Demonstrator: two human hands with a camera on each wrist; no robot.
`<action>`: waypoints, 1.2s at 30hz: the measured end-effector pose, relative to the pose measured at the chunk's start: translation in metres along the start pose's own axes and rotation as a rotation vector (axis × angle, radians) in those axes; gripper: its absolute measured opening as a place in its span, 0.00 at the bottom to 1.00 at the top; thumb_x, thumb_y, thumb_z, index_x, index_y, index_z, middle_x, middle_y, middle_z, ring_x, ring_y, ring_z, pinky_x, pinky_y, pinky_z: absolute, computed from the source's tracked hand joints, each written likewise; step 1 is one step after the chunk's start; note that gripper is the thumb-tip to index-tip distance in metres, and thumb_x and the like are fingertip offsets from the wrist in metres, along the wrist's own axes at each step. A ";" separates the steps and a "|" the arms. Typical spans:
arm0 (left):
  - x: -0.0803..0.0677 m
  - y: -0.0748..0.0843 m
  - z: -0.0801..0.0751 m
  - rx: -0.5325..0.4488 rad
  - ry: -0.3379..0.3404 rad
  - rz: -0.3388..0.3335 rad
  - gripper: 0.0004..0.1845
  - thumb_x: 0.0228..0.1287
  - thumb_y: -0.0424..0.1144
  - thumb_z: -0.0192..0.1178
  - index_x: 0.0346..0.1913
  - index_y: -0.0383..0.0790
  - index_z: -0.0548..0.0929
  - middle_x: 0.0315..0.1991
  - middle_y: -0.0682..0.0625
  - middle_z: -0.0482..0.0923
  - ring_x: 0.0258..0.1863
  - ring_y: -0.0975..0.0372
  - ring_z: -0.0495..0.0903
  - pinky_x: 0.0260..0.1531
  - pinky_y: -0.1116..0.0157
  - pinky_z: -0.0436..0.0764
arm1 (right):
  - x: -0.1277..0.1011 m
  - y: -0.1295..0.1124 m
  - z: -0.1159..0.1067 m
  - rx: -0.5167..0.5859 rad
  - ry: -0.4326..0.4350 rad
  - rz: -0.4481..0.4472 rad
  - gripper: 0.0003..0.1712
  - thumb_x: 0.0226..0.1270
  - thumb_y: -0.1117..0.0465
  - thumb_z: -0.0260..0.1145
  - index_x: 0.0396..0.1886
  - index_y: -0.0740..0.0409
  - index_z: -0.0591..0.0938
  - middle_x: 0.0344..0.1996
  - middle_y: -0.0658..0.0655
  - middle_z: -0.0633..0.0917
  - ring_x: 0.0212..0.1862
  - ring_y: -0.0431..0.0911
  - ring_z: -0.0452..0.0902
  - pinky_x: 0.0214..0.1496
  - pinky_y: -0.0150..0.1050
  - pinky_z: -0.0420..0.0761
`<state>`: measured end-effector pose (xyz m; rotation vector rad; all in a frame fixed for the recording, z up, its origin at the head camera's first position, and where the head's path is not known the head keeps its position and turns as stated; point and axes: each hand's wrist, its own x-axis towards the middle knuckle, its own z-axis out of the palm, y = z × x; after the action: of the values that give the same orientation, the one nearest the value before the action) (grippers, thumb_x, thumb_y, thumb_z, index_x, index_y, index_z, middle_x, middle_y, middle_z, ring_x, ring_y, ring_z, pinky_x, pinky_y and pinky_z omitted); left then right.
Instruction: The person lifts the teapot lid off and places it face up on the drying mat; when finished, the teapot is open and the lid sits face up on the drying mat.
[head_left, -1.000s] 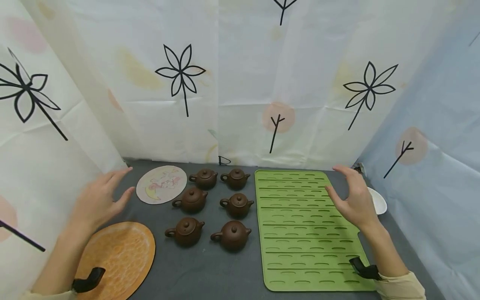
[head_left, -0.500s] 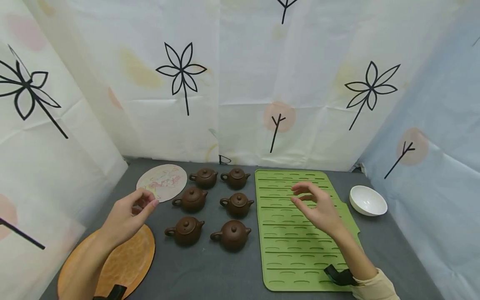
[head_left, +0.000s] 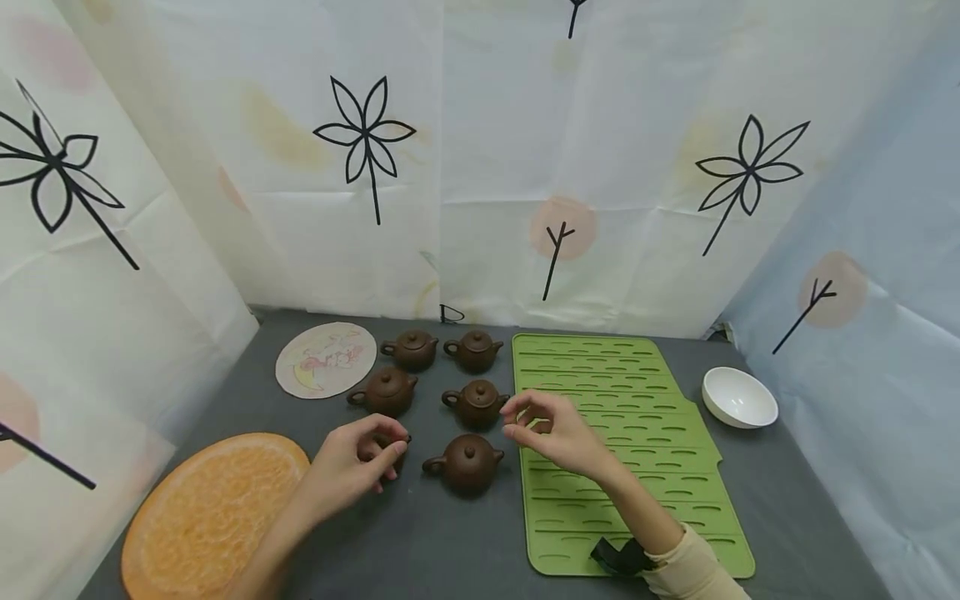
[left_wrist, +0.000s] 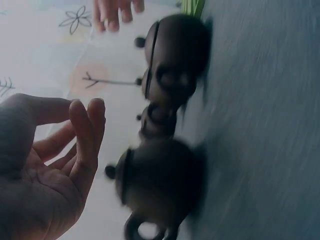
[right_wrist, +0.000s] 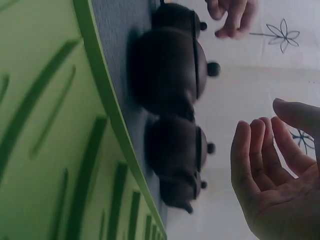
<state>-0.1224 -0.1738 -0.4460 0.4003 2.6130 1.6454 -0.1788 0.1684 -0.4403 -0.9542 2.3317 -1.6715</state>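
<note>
Small dark brown teapots stand upright in two columns on the grey tabletop. In the head view my left hand (head_left: pixel 358 462) hovers over the front-left teapot (left_wrist: pixel 160 182), mostly covering it. The left wrist view shows thumb and fingertips close together, above that teapot's lid knob and apart from it. Above the left edge of the green ridged mat (head_left: pixel 600 517) is my right hand (head_left: pixel 555 433), its fingers loosely bent and holding nothing. It is beside the front-right teapot (head_left: pixel 468 468) and the middle-right teapot (head_left: pixel 477 406), spouts towards it. The middle-left teapot (head_left: pixel 386 395) lies beyond my left hand.
Two more teapots, a back-left teapot (head_left: pixel 414 353) and a back-right teapot (head_left: pixel 476 354), stand behind. A white bowl (head_left: pixel 739 398) sits right of the mat. At left lie an orange round placemat (head_left: pixel 210 517) and a pale oval mat (head_left: pixel 326 360). Patterned curtains (head_left: pixel 487 150) enclose the table.
Both hands have moved inward: the left from the table's left side to the front-left teapot, the right from near the bowl across the green mat. Their fingers have drawn closer together.
</note>
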 end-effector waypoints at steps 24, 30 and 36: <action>0.003 -0.016 0.050 -0.141 -0.009 -0.185 0.08 0.75 0.32 0.68 0.51 0.34 0.89 0.26 0.39 0.90 0.19 0.59 0.90 0.23 0.65 0.89 | 0.018 0.020 0.040 0.064 -0.171 0.112 0.11 0.73 0.63 0.76 0.51 0.63 0.90 0.40 0.66 0.84 0.24 0.36 0.81 0.28 0.54 0.89; 0.003 -0.018 0.054 -0.136 0.023 -0.183 0.06 0.74 0.30 0.69 0.49 0.35 0.89 0.34 0.39 0.91 0.19 0.60 0.90 0.22 0.66 0.89 | 0.017 0.021 0.042 0.054 -0.175 0.097 0.10 0.74 0.63 0.75 0.50 0.62 0.89 0.43 0.67 0.82 0.25 0.34 0.80 0.26 0.54 0.89; 0.003 -0.017 0.056 -0.114 0.039 -0.158 0.04 0.74 0.30 0.69 0.47 0.36 0.90 0.38 0.37 0.91 0.18 0.61 0.89 0.22 0.66 0.89 | 0.016 0.015 0.040 0.030 -0.158 0.080 0.09 0.76 0.62 0.74 0.50 0.60 0.89 0.46 0.67 0.82 0.28 0.37 0.80 0.26 0.54 0.89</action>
<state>-0.1198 -0.1304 -0.4861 0.1546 2.4882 1.7547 -0.1803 0.1304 -0.4646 -0.9382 2.2063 -1.5371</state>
